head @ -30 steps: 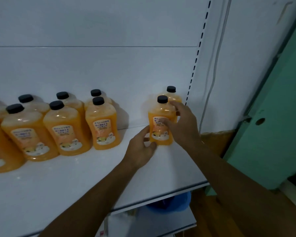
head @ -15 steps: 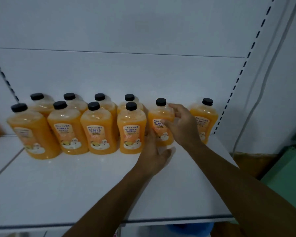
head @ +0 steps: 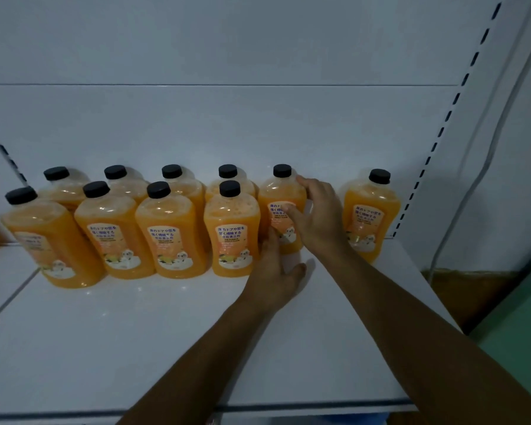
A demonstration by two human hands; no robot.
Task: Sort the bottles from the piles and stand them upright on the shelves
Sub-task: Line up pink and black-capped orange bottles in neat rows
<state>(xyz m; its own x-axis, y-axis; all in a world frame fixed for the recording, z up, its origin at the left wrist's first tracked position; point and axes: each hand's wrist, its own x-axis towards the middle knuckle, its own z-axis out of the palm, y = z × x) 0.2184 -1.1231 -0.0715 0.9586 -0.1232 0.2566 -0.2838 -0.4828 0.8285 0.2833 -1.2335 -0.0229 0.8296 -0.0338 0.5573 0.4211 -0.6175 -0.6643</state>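
Several orange bottles with black caps stand upright in two rows on a white shelf (head: 166, 348). My right hand (head: 318, 216) grips one back-row bottle (head: 278, 196) around its right side, thumb across the label. My left hand (head: 276, 277) touches the same bottle low on its left side, with the thumb spread over the shelf. A front-row bottle (head: 232, 237) stands just to the left of my left hand. Another bottle (head: 370, 216) stands alone at the far right, apart from the group.
The white back panel (head: 227, 124) rises behind the bottles. A slotted upright (head: 436, 142) runs along the shelf's right end, with a cable (head: 472, 191) on the wall beside it. A green surface (head: 521, 326) lies at lower right. Bare shelf fills the front.
The held bottle has been slid left from beside the far-right bottle to the end of the back row, and both hands went with it. The camera swung left, showing more bottles.
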